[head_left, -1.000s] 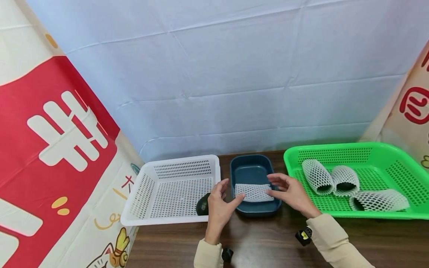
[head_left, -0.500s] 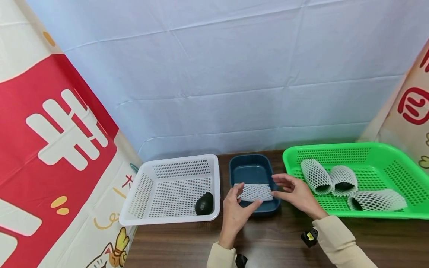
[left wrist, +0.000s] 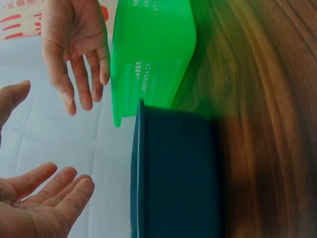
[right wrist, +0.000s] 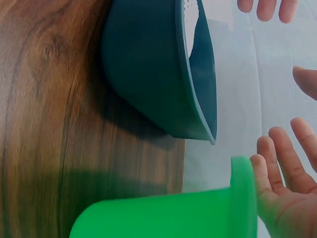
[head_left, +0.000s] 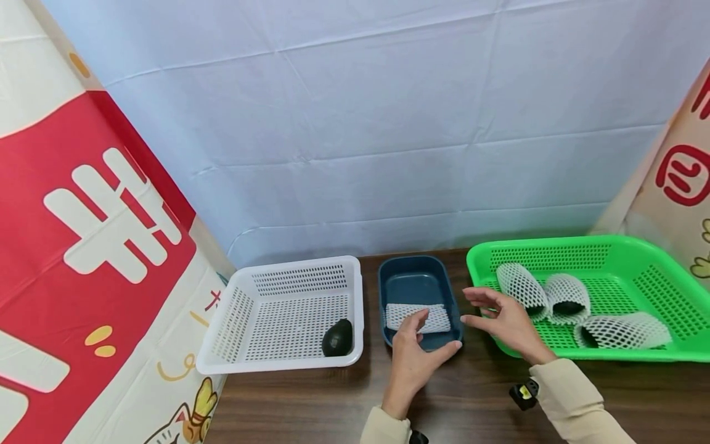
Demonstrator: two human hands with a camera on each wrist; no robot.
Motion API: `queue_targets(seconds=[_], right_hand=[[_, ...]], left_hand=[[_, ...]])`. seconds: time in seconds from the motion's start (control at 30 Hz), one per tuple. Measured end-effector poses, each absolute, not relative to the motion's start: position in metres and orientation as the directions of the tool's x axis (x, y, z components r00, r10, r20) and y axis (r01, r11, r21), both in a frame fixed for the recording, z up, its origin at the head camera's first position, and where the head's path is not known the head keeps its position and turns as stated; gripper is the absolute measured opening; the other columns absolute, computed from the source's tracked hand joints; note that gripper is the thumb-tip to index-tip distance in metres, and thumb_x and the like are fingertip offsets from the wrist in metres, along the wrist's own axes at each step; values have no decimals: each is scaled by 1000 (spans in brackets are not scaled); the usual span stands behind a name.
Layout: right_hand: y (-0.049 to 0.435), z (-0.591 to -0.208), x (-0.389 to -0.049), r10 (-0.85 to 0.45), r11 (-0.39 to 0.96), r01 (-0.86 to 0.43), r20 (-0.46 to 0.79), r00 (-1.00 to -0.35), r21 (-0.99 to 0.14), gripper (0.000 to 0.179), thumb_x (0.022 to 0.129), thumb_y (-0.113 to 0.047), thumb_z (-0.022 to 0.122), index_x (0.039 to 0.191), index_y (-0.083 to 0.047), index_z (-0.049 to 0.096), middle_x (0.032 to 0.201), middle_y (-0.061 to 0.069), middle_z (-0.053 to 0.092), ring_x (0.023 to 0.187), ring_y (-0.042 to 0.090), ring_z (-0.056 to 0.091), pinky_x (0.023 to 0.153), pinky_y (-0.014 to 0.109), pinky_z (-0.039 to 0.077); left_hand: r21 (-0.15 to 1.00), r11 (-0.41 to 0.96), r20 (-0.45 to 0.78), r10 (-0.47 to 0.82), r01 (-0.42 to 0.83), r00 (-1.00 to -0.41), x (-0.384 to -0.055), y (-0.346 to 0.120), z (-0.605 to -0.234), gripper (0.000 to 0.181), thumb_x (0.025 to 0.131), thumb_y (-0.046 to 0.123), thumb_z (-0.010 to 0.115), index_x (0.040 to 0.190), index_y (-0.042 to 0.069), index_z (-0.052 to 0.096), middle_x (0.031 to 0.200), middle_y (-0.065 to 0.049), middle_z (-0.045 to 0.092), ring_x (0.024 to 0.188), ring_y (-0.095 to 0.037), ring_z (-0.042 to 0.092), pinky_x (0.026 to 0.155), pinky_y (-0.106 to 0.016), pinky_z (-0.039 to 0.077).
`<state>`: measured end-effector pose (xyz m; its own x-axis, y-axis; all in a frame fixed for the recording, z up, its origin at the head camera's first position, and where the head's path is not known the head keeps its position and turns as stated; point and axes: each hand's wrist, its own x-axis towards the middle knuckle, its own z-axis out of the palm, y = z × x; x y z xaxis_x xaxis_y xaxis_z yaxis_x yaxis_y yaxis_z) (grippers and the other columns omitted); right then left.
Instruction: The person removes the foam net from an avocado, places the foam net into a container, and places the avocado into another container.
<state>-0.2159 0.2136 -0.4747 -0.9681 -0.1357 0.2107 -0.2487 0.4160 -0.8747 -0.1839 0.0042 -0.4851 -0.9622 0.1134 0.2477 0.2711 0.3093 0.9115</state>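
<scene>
On the far left of my head camera, a red and white printed cloth (head_left: pixel 83 265) hangs at an angle, meeting a pale blue cloth (head_left: pixel 360 135) that forms the back wall. Below stretches a brown wood-grain table (head_left: pixel 294 404). At its left stands a white slotted basket (head_left: pixel 288 311), with one dark green avocado (head_left: pixel 337 338) lying in its near right corner.

Next comes a small dark blue tray (head_left: pixel 412 287). A white foam net (head_left: pixel 438 319) lies flat in its near half, running from side to side. Over the near part of this tray I see the left hand (head_left: pixel 413 362), thumb and fingers spread well apart, holding nothing; my left wrist camera shows it above the rim, touching neither tray nor net.

Further right, the right hand (head_left: pixel 511 322) is held above the space between the tray and a bright green basket (head_left: pixel 610 291). Its fingers are loosely extended, thumb apart, with nothing in its grasp. It is close to the green rim; I cannot tell whether they touch.

Inside the green basket lie three netted bundles (head_left: pixel 627 331), each with something dark at its open end. Another printed cloth (head_left: pixel 682 179) hangs at the far right.
</scene>
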Motion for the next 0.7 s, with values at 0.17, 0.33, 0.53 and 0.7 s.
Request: queue_targets(seconds=[0.17, 0.33, 0.53, 0.7], right_hand=[[221, -474, -215, -130, 437, -248, 211, -969, -865, 53, 87, -23, 76, 133, -4, 55, 128, 19, 57, 114, 37, 55, 92, 52, 46], [226, -468, -214, -127, 454, -243, 208, -970, -857, 54, 87, -25, 76, 133, -5, 55, 128, 18, 57, 115, 38, 54, 92, 52, 46], [233, -462, -214, -127, 467, -251, 217, -968, -848, 56, 87, -24, 75, 134, -2, 53, 130, 20, 55, 116, 38, 53, 92, 47, 48], [241, -460, -214, -119, 485, -270, 244, -963, -832, 54, 87, -23, 75, 133, -3, 55, 129, 17, 56, 112, 16, 57, 86, 18, 48]], left_hand=[[911, 310, 243, 134, 274, -961, -182, 12, -488, 66, 77, 42, 82, 132, 13, 58, 128, 0, 58, 117, -18, 55, 89, -34, 50], [905, 318, 245, 153, 282, -957, -183, 18, -490, 67, 77, 42, 82, 131, 11, 58, 126, -2, 58, 114, -16, 55, 88, -32, 50], [895, 345, 233, 181, 284, -955, -182, 26, -489, 68, 76, 41, 83, 131, 11, 58, 123, 4, 57, 110, -9, 54, 86, -29, 50], [883, 374, 220, 206, 284, -954, -180, 33, -490, 67, 75, 41, 83, 131, 12, 59, 123, 5, 57, 106, -9, 54, 83, -26, 50]])
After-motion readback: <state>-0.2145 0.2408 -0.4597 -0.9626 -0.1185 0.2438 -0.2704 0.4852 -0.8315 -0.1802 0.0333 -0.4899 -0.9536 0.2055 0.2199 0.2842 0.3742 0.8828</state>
